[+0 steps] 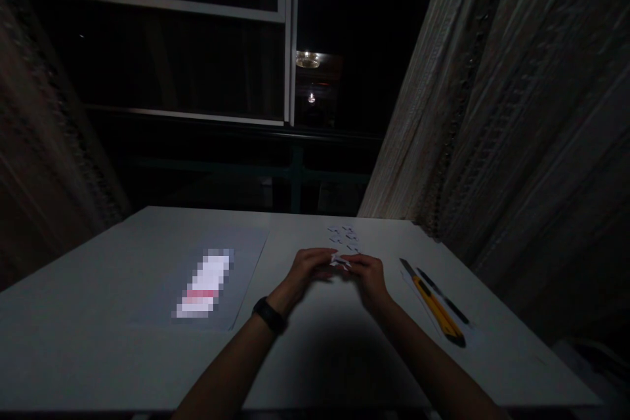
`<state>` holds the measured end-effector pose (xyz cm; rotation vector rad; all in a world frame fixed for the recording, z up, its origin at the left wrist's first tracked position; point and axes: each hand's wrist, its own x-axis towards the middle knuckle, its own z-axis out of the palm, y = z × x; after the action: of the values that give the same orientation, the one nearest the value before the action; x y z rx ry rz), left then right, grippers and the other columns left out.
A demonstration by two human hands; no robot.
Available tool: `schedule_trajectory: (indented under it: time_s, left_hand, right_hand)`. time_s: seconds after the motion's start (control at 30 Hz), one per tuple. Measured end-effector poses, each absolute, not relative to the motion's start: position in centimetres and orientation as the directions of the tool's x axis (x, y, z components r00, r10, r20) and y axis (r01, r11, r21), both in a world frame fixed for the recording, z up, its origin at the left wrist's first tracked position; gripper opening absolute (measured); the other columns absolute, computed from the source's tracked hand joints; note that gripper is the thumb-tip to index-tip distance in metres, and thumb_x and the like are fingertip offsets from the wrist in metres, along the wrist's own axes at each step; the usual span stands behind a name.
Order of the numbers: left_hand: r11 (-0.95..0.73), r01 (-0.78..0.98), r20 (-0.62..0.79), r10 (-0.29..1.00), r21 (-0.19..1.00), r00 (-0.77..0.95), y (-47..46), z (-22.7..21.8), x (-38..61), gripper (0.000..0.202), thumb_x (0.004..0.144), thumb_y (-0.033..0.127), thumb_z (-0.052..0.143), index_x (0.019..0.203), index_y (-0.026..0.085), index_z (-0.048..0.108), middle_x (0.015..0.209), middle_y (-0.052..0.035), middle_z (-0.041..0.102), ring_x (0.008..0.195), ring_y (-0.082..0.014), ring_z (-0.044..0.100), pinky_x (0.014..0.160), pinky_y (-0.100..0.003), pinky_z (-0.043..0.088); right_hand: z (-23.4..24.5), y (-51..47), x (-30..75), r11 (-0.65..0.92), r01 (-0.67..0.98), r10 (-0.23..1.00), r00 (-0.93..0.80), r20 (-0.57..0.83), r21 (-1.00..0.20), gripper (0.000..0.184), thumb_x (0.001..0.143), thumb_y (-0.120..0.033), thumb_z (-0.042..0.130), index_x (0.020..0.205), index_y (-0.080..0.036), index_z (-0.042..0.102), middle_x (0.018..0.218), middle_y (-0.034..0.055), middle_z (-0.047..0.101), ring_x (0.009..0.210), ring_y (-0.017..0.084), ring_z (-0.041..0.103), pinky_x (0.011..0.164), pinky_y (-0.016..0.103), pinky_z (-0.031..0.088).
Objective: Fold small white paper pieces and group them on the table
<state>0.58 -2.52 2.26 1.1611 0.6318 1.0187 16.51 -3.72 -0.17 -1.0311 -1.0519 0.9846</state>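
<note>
My left hand (311, 266) and my right hand (366, 273) meet over the middle of the white table (315, 367). Between their fingertips they pinch a small piece of white paper (339, 261), which has a dark mark or fold on it. Just beyond my fingers lie several small paper pieces (351, 237) in two rough columns, each with a dark line or shadow. A dark band circles my left wrist. Parts of the held piece are hidden by my fingers.
To the right lie a yellow utility knife (436, 310) and a dark pen (445, 296). On the left, a lit, blurred-out rectangle (205, 282) rests on a large paper sheet (249, 269). Curtains (418, 111) and a dark window stand behind the table.
</note>
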Motion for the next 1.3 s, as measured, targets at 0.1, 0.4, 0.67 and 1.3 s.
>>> schedule_trajectory:
  time_s: [0.1, 0.4, 0.67, 1.3]
  left_hand:
    - [0.049, -0.26, 0.054, 0.925, 0.964, 0.375, -2.2, 1.6, 1.0, 0.039, 0.065, 0.043, 0.065, 0.079, 0.007, 0.068, 0.078, -0.0138, 0.067, 0.069, -0.0192, 0.062, 0.06, -0.026, 0.048]
    - [0.178, -0.331, -0.074, 0.95, 0.927, 0.304, -1.6, 0.2, 1.4, 0.032, 0.055, 0.03, 0.075, 0.076, 0.007, 0.068, 0.08, -0.0129, 0.067, 0.073, -0.0181, 0.062, 0.068, -0.026, 0.048]
    - [0.234, -0.294, -0.123, 0.928, 0.927, 0.35, -1.8, 1.4, 0.7, 0.03, 0.061, 0.037, 0.068, 0.07, 0.008, 0.067, 0.068, -0.0084, 0.064, 0.062, -0.0134, 0.058, 0.059, -0.022, 0.046]
    - [0.105, -0.22, -0.029, 0.947, 0.97, 0.321, -1.4, 0.5, 1.0, 0.03, 0.064, 0.03, 0.063, 0.082, 0.007, 0.067, 0.07, -0.0109, 0.066, 0.061, -0.0171, 0.062, 0.051, -0.024, 0.047]
  right_hand:
    - [-0.3, -3.6, 16.6, 0.268, -0.033, 0.948, 0.189, 0.258, -0.963, 0.014, 0.055, -0.015, 0.064, 0.066, -0.018, 0.072, 0.054, 0.0031, 0.067, 0.049, 0.016, 0.057, 0.049, 0.026, 0.044]
    - [-1.5, -2.9, 16.9, 0.29, 0.008, 0.953, 0.084, 0.29, -0.957, 0.014, 0.057, -0.022, 0.067, 0.069, -0.018, 0.072, 0.064, 0.0043, 0.07, 0.055, 0.018, 0.062, 0.053, 0.029, 0.049]
    - [-0.9, -3.4, 17.5, 0.327, -0.019, 0.942, -0.075, 0.327, -0.945, 0.022, 0.066, -0.029, 0.058, 0.079, -0.018, 0.072, 0.067, 0.0044, 0.069, 0.063, 0.019, 0.061, 0.062, 0.031, 0.047]
    - [-0.7, -3.0, 16.7, 0.145, -0.035, 0.988, 0.052, 0.143, -0.989, 0.037, 0.052, -0.039, 0.075, 0.076, -0.013, 0.068, 0.061, 0.0056, 0.067, 0.054, 0.016, 0.059, 0.054, 0.028, 0.045]
